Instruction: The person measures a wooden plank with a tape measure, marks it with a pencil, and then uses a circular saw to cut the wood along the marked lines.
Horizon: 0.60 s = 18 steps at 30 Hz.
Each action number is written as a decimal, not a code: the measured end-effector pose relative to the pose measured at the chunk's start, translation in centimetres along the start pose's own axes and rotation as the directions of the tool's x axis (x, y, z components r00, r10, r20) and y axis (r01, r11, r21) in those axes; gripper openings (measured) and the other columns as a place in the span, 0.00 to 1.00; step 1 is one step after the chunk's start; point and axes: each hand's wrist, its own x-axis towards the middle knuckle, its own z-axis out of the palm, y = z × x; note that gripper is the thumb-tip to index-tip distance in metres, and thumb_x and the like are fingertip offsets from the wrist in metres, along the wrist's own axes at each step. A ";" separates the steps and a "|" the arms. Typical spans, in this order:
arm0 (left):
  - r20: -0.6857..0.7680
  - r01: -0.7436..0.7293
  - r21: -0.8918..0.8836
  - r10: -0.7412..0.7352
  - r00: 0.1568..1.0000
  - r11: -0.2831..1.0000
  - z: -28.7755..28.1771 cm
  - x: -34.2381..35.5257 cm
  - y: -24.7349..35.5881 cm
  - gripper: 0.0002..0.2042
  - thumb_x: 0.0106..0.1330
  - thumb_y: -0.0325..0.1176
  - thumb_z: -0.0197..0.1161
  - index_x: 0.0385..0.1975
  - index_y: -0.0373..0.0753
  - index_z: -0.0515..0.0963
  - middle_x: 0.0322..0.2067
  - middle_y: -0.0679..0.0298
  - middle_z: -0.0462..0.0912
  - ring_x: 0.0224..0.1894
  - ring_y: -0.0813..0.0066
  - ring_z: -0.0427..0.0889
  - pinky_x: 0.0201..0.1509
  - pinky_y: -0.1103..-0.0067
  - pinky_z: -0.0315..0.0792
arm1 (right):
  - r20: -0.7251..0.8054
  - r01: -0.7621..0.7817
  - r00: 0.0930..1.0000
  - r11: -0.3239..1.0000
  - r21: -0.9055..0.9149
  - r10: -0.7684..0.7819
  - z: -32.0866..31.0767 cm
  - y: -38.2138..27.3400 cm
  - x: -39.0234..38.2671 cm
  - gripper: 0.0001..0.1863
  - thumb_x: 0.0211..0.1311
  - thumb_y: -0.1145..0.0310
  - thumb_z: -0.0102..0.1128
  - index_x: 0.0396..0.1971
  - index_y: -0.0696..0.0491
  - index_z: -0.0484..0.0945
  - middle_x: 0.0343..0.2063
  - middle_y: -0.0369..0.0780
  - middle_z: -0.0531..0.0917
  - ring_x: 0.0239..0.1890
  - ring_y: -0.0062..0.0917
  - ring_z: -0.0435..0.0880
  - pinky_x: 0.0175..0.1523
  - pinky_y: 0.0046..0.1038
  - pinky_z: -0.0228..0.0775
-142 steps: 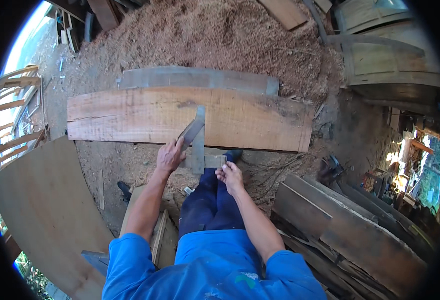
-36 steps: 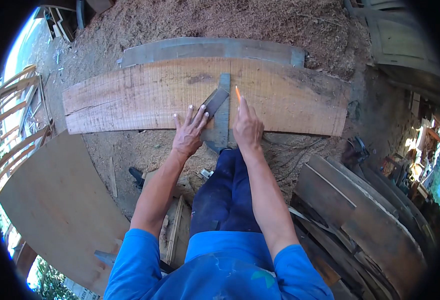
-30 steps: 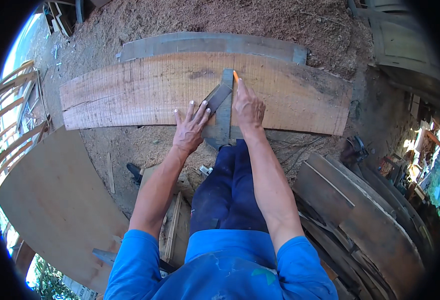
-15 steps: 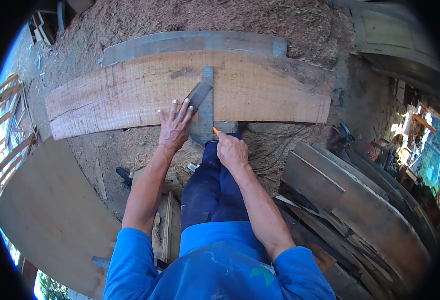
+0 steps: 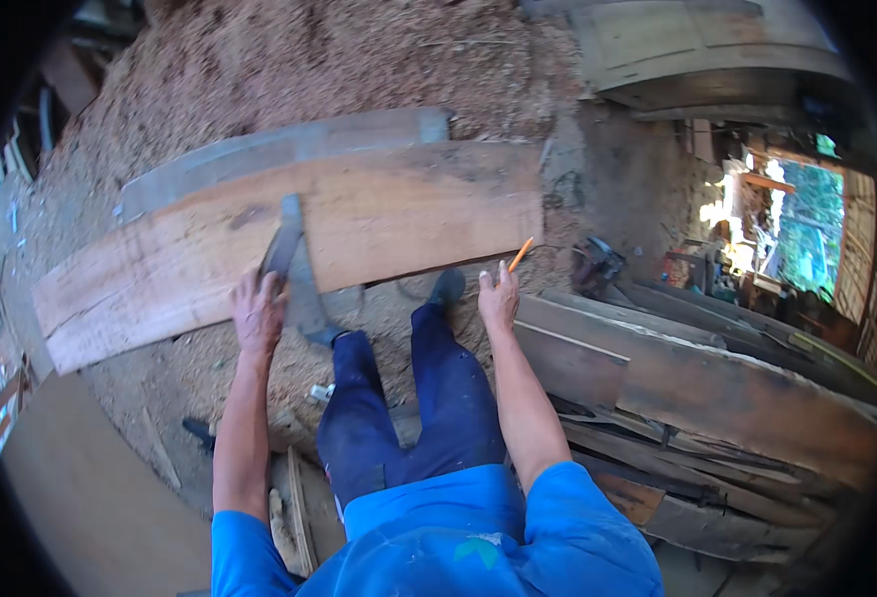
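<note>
A broad wooden plank lies slantwise across the ground in front of me. Over its near edge is a bevel square, a long grey blade with a darker arm at an angle. My left hand has its fingers closed at the lower end of that darker arm; motion blurs the fingertips. Off to the right, above the ground beyond the plank's near edge, my right hand pinches an orange pencil, its tip pointing up and away from the plank.
Behind the plank lies a greyish board, with a heap of wood shavings beyond. Stacked dark boards fill the right side. A large flat sheet lies at the lower left. My boot stands by the plank's near edge.
My right hand has left the square and swung right with the pencil. My left hand has gone from lying spread on the plank to gripping the square's arm. The view has turned right.
</note>
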 end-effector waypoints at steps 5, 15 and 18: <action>-0.054 0.099 -0.145 -0.108 0.993 0.984 2.9 0.9 1.5 0.24 0.57 0.31 0.67 0.57 0.44 0.75 0.55 0.49 0.73 0.57 0.47 0.74 0.57 0.60 0.71 | -0.058 -0.038 0.998 0.989 -0.145 0.030 -3.9 6.8 12.8 0.40 0.62 0.45 0.63 0.63 0.63 0.70 0.55 0.56 0.74 0.61 0.48 0.73 0.65 0.40 0.66; 0.154 0.290 -0.062 -0.278 0.948 0.955 3.2 3.3 2.3 0.40 0.57 0.21 0.59 0.73 0.43 0.55 0.69 0.46 0.63 0.71 0.40 0.57 0.76 0.59 0.54 | 0.445 -0.153 0.895 0.952 0.264 0.020 -2.2 11.8 23.1 0.38 0.56 0.35 0.65 0.43 0.61 0.83 0.39 0.55 0.86 0.42 0.47 0.86 0.49 0.40 0.76; 0.141 0.330 -0.017 -0.324 0.935 0.944 4.4 4.4 6.0 0.41 0.57 0.22 0.60 0.74 0.42 0.54 0.69 0.46 0.63 0.71 0.40 0.58 0.76 0.59 0.54 | 0.385 -0.151 0.921 0.859 0.490 -0.058 -2.7 14.1 25.9 0.36 0.56 0.36 0.67 0.40 0.60 0.83 0.33 0.52 0.85 0.38 0.40 0.86 0.45 0.38 0.76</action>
